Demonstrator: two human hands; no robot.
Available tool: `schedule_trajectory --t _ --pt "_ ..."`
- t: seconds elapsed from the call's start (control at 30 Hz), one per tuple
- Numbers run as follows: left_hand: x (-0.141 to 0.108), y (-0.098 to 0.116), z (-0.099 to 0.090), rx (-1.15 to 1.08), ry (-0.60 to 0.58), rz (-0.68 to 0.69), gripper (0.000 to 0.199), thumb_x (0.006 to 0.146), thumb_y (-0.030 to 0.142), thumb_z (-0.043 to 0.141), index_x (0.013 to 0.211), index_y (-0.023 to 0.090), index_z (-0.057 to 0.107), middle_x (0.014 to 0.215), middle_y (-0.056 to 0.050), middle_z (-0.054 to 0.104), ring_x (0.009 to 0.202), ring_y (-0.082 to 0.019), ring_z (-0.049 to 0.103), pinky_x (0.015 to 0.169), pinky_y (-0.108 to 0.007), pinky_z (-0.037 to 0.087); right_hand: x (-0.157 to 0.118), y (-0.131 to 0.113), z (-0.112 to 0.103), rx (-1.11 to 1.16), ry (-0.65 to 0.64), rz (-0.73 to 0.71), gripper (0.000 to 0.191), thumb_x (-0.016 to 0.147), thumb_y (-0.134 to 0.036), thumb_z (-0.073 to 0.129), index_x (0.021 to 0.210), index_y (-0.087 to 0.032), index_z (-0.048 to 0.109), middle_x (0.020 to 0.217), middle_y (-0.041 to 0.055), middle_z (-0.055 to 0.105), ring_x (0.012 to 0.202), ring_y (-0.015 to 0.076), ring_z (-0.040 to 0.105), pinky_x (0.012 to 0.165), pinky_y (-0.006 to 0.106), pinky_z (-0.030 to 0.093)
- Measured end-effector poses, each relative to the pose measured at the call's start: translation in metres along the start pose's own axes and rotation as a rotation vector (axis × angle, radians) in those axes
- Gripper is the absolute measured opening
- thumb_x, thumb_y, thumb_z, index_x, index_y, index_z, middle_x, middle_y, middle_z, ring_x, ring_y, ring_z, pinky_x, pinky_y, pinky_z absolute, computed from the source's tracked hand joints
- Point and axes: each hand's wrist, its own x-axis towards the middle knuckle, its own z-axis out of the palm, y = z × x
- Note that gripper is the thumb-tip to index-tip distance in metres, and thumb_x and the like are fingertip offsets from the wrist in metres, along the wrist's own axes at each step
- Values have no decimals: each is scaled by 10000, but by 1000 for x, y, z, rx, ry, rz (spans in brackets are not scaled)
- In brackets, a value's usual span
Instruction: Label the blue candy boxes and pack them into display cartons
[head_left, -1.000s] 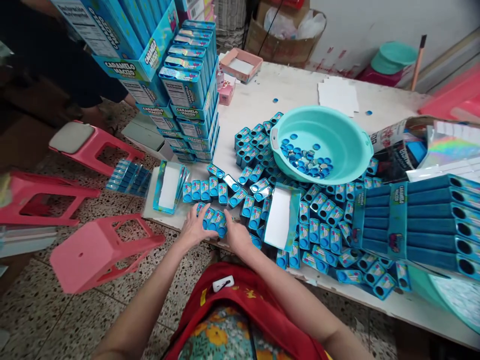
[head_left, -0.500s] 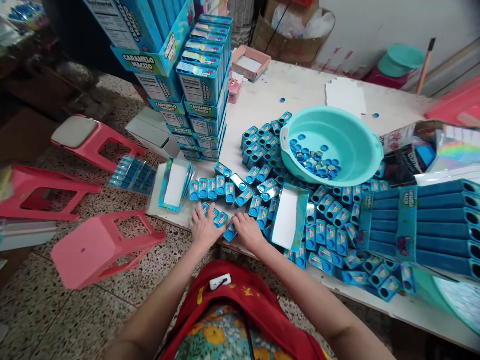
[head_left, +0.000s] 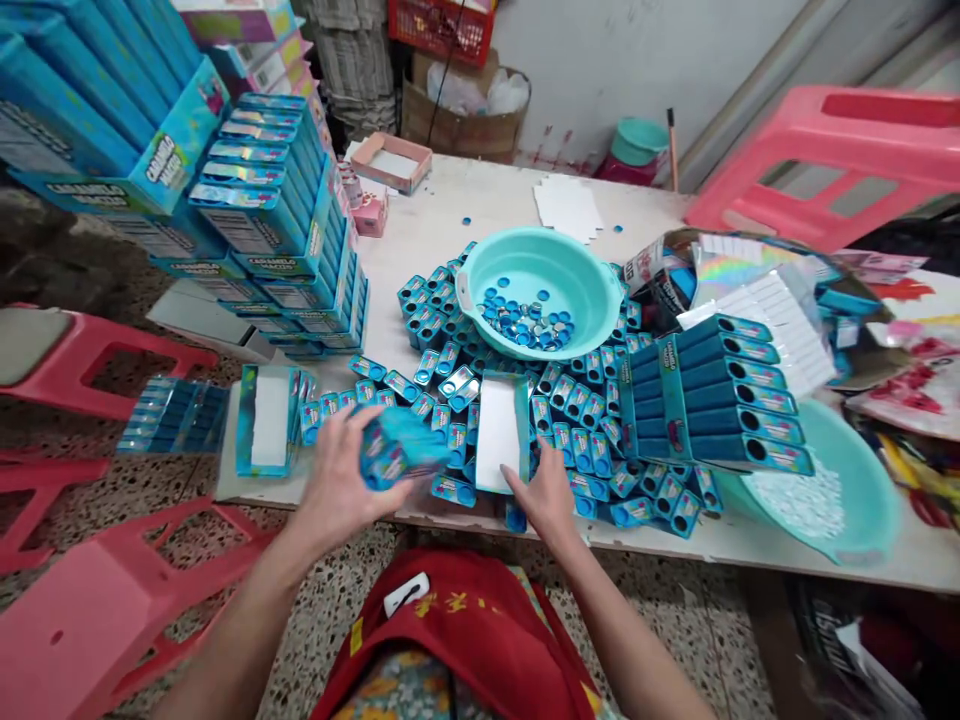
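My left hand [head_left: 337, 480] is wrapped round a cluster of small blue candy boxes [head_left: 401, 445], lifted over the table's front edge and smeared by motion. My right hand [head_left: 546, 495] grips the near right edge of an open blue display tray [head_left: 499, 435] with a white inside, thumb over the rim and fingers along its outer side. Around and under the tray lie many small upright blue boxes [head_left: 581, 445] with round holes or discs in their tops. A second open tray [head_left: 268, 420] lies at the table's left end.
Behind the boxes stands a turquoise basin [head_left: 540, 290] holding blue discs. Stacked full display boxes [head_left: 277, 220] rise at the left. At right, a filled display box [head_left: 712, 395] leans near another basin [head_left: 847, 490] of white pieces. Pink stools [head_left: 120, 610] stand on the floor at left.
My left hand has picked up the small boxes from the table's front edge. My right hand has left the small boxes and taken hold of the tray. The view has swung right.
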Motion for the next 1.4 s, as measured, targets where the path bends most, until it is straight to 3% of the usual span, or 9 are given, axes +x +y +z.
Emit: schedule_trajectory --t 0.13,0.3,0.6,0.7,0.77,0.9,1.03,1.17,1.4 --pt "72 73 37 -212 -342 328 858 562 480 704 1332 268 388 1286 -65 420 1199 -301 399 1032 -439 360 6 9 9 8 -203 137 354 839 -288 448 1152 -153 546 998 112 652 836 239 619 666 304 430" --pt "122 113 96 33 -554 463 919 484 446 737 1326 260 418 1215 -117 459 1098 -358 457 861 -476 446 11 22 9 3 -107 -6 303 831 -236 401 1037 -138 600 982 121 649 845 235 606 671 298 413" --pt "106 128 125 257 -296 511 910 517 405 785 1337 273 414 1412 -157 322 1254 -415 334 1001 -568 267 13 30 16 -91 -62 -109 291 875 -287 363 930 -133 603 906 118 613 757 215 573 588 295 382" --pt "94 103 117 190 -215 589 948 586 457 754 1407 315 302 1521 -92 172 1380 -384 136 1078 -586 123 10 27 9 -43 -56 -83 347 895 -362 365 1006 -126 594 922 127 607 744 219 570 591 309 404" --pt "82 64 101 158 -139 480 963 632 573 688 1438 328 222 1541 -71 126 1400 -362 85 1094 -583 110 5 27 2 24 21 -54 461 877 -480 411 1134 -124 553 958 136 596 748 228 569 597 327 427" --pt "53 -44 68 228 218 -365 995 669 677 591 1454 215 191 1511 -192 136 1374 -413 132 1052 -603 201 -13 27 -11 142 226 -71 647 808 -582 506 1254 -114 491 1033 173 562 904 277 546 651 366 478" --pt "39 -124 67 147 34 -725 1026 599 677 642 1443 285 209 1450 -199 220 1273 -434 330 961 -563 344 -24 14 -8 237 200 -168 529 839 -492 516 1229 -136 511 1122 183 528 1005 275 527 714 385 508" --pt "39 -148 75 57 -80 -736 1003 597 620 654 1437 320 196 1376 -168 300 1216 -395 418 955 -506 372 -26 4 3 220 201 -183 459 855 -451 503 1193 -141 520 1121 165 539 1092 282 496 903 472 435" --pt "53 -134 77 205 -106 -818 998 596 618 607 1433 306 161 1477 -204 100 1279 -466 269 893 -644 344 -2 14 14 125 201 -113 602 831 -452 516 1302 -102 385 1241 200 445 1201 303 392 968 483 364"
